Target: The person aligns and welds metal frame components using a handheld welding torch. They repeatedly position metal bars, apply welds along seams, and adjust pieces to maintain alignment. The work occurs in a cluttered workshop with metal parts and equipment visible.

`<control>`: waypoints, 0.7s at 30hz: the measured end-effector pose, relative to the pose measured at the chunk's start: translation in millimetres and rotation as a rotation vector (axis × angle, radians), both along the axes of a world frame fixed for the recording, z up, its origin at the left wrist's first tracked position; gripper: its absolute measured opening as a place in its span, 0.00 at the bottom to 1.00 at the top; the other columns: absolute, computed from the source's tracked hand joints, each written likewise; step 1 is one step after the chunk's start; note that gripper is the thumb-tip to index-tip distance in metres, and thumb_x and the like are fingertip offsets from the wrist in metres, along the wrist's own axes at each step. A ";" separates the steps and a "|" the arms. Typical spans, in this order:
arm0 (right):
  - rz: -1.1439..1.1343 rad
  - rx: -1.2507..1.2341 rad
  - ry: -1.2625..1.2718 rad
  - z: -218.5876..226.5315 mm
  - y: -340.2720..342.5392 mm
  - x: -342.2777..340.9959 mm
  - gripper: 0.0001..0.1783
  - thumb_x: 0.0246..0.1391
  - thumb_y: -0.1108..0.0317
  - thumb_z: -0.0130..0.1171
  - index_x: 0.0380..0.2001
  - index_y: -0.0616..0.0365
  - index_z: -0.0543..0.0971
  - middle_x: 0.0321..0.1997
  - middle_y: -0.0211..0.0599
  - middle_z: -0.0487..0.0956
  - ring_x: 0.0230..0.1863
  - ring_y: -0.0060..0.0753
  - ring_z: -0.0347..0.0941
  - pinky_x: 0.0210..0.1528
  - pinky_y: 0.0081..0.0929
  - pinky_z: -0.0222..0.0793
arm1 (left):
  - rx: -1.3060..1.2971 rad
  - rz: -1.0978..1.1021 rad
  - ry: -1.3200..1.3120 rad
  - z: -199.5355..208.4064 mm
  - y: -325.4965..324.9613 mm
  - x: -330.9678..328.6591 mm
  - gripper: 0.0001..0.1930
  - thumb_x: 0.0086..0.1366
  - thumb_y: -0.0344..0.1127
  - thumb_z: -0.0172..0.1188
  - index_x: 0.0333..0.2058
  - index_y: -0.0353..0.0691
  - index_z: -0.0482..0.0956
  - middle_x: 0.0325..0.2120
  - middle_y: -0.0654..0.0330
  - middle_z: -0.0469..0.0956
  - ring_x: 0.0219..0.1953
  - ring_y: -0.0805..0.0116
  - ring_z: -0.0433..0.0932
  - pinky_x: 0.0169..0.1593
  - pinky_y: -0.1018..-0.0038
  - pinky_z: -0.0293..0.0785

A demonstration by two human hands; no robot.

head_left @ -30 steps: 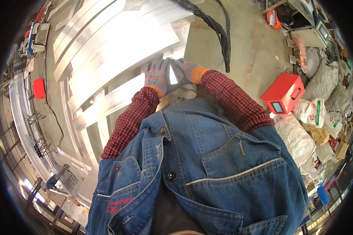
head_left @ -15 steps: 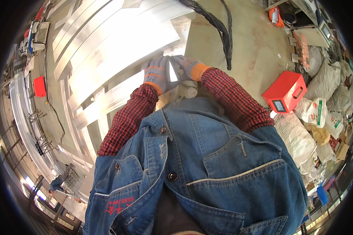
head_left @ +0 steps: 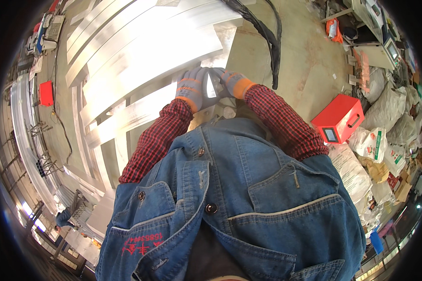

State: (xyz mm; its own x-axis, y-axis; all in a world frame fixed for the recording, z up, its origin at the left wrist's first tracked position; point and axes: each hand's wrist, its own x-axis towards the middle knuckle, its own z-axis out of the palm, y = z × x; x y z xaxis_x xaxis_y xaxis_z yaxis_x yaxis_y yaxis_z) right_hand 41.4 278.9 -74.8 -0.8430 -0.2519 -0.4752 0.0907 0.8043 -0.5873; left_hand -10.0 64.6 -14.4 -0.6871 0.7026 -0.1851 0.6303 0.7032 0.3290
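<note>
Left hand (head_left: 192,86) and right hand (head_left: 230,82), gloved, both grip closed on one aluminium profile (head_left: 145,110) end; keep fingers off its cut edge, wrists level.

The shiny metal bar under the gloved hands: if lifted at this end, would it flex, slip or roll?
The metal bar looks long, flat-faced and rigid, so it would probably stay stiff and not roll. Its glossy surface may be slippery, though the knit gloves on the left hand and right hand should help grip. Given its length, lifting one end would likely feel unbalanced.
</note>
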 end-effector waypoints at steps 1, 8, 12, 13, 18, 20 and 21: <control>-0.010 -0.001 0.040 -3.5 -0.1 5.8 0.56 0.55 0.48 0.81 0.81 0.53 0.66 0.71 0.54 0.84 0.70 0.56 0.83 0.73 0.47 0.79 | 0.004 0.001 0.001 0.4 -0.1 0.3 0.61 0.51 0.71 0.83 0.74 0.37 0.72 0.72 0.42 0.74 0.75 0.41 0.73 0.80 0.46 0.63; -0.485 -0.468 -0.179 -24.7 8.5 36.0 0.45 0.67 0.44 0.73 0.78 0.57 0.75 0.67 0.51 0.87 0.66 0.49 0.86 0.68 0.41 0.81 | -0.010 0.005 0.004 3.9 0.1 4.4 0.59 0.52 0.69 0.83 0.75 0.42 0.72 0.73 0.45 0.73 0.76 0.42 0.72 0.80 0.45 0.63; -0.597 -0.799 -0.313 -9.6 4.5 35.2 0.41 0.68 0.40 0.71 0.70 0.62 0.82 0.58 0.45 0.90 0.56 0.35 0.87 0.57 0.36 0.83 | -0.086 0.013 -0.027 9.4 1.0 4.4 0.58 0.56 0.68 0.81 0.78 0.45 0.68 0.77 0.48 0.71 0.79 0.45 0.69 0.83 0.46 0.60; -0.546 -0.722 -0.276 -4.1 0.9 33.4 0.41 0.68 0.40 0.71 0.70 0.63 0.83 0.56 0.43 0.90 0.53 0.33 0.87 0.55 0.35 0.83 | -0.088 0.013 -0.036 10.6 0.7 4.3 0.58 0.55 0.67 0.81 0.78 0.45 0.68 0.77 0.48 0.71 0.79 0.45 0.69 0.83 0.46 0.60; -0.476 -0.618 -0.239 16.5 -4.7 22.2 0.38 0.68 0.41 0.72 0.64 0.64 0.87 0.49 0.41 0.91 0.43 0.31 0.85 0.50 0.33 0.83 | -0.057 0.000 -0.026 7.5 -2.7 2.6 0.59 0.55 0.67 0.81 0.79 0.44 0.67 0.77 0.48 0.71 0.79 0.44 0.68 0.81 0.45 0.62; -0.475 -0.581 -0.241 19.9 -3.7 19.2 0.37 0.67 0.42 0.72 0.63 0.65 0.87 0.47 0.41 0.91 0.43 0.31 0.86 0.49 0.33 0.83 | 0.028 -0.006 0.068 3.7 -6.9 6.3 0.59 0.55 0.67 0.82 0.78 0.42 0.68 0.77 0.47 0.70 0.79 0.44 0.67 0.82 0.45 0.62; -0.465 -0.590 -0.248 20.8 -2.8 18.3 0.37 0.67 0.42 0.73 0.63 0.65 0.87 0.47 0.41 0.91 0.43 0.31 0.86 0.49 0.33 0.83 | 0.059 -0.014 0.123 1.6 -9.0 8.8 0.59 0.55 0.67 0.82 0.78 0.41 0.69 0.77 0.47 0.70 0.80 0.44 0.67 0.82 0.45 0.61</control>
